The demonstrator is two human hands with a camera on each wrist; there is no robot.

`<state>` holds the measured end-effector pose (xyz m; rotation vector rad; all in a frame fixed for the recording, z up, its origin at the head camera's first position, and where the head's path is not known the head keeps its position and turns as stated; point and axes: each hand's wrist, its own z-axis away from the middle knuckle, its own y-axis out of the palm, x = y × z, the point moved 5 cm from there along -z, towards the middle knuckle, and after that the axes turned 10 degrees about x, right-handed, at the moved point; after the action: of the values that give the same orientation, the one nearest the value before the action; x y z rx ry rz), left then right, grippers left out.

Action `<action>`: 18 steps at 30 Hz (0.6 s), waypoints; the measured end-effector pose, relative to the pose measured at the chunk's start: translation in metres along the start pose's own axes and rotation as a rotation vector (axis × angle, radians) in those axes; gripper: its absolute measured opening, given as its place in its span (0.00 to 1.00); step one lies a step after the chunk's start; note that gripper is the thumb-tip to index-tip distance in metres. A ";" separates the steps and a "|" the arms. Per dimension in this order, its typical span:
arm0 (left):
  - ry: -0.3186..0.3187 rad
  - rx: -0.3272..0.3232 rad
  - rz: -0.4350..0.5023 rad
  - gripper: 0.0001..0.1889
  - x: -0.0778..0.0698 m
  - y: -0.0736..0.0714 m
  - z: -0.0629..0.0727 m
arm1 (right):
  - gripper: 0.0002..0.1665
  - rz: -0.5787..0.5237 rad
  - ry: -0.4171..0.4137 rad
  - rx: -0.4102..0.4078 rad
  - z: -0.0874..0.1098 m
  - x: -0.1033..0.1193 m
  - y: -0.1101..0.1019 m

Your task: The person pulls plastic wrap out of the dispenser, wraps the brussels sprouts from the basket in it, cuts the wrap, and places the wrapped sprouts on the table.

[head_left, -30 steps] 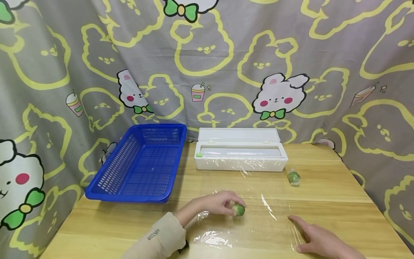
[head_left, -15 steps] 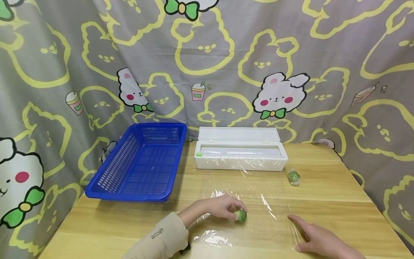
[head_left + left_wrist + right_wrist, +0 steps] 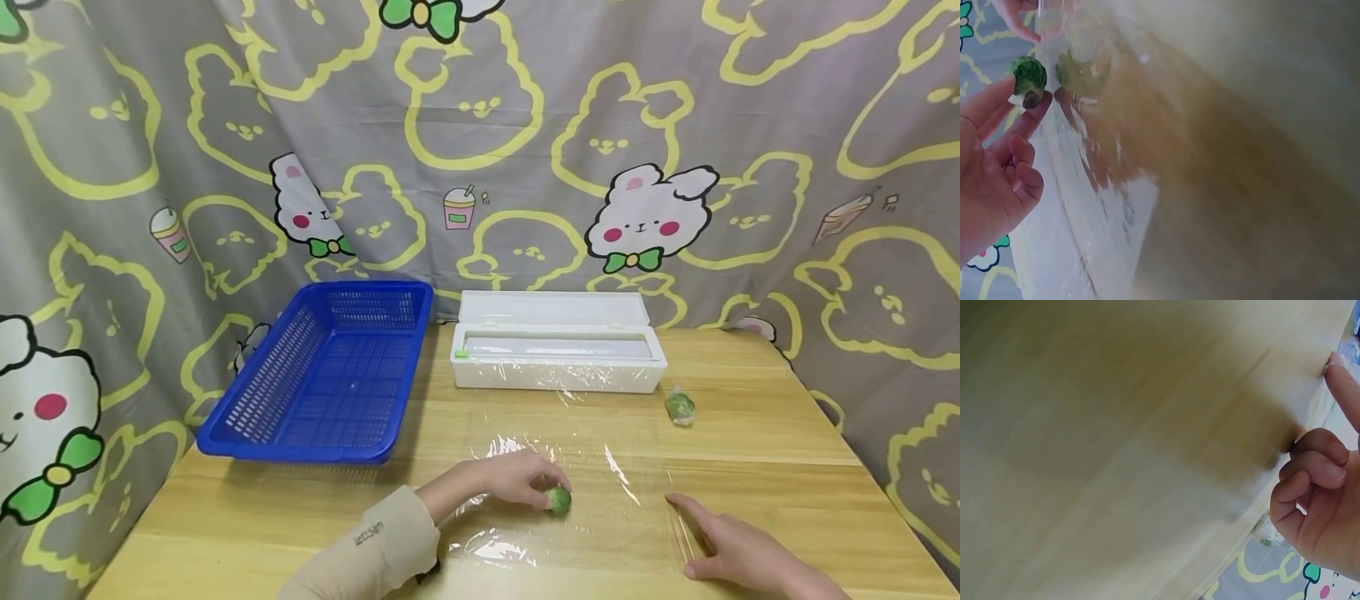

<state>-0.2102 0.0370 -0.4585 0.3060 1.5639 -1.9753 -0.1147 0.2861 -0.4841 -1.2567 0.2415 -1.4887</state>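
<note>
My left hand [image 3: 519,478] pinches a small green Brussels sprout [image 3: 558,500] between thumb and fingertips, low over a sheet of clear plastic wrap [image 3: 621,477]. In the left wrist view the sprout [image 3: 1027,76] shows its brown cut stem end. The film stretches across the wooden table from a white wrap dispenser [image 3: 558,375]. At the sheet's right edge my right hand [image 3: 742,546] touches the film with spread thumb and forefinger. Its other fingers are curled in the right wrist view. Whether any film is gripped there is hard to see.
A blue plastic basket [image 3: 300,454] stands on the table's left side. The dispenser's lid [image 3: 553,307] is raised at the back. Right of it lies a second sprout wrapped in film [image 3: 681,407]. A patterned curtain [image 3: 525,125] hangs behind the table.
My left hand has moved slightly right and toward the near edge with the sprout, then stayed almost still. The right hand has barely moved.
</note>
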 end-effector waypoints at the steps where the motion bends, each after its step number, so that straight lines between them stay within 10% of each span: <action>1: -0.001 -0.005 -0.012 0.16 0.000 0.000 -0.001 | 0.53 0.001 -0.001 -0.001 0.000 0.000 0.000; 18: -0.079 0.059 -0.024 0.32 0.007 0.000 0.011 | 0.51 -0.006 -0.087 -0.018 0.001 0.003 0.000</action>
<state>-0.2138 0.0244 -0.4593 0.2311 1.4683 -2.0295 -0.1137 0.2844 -0.4820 -1.3342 0.1934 -1.4359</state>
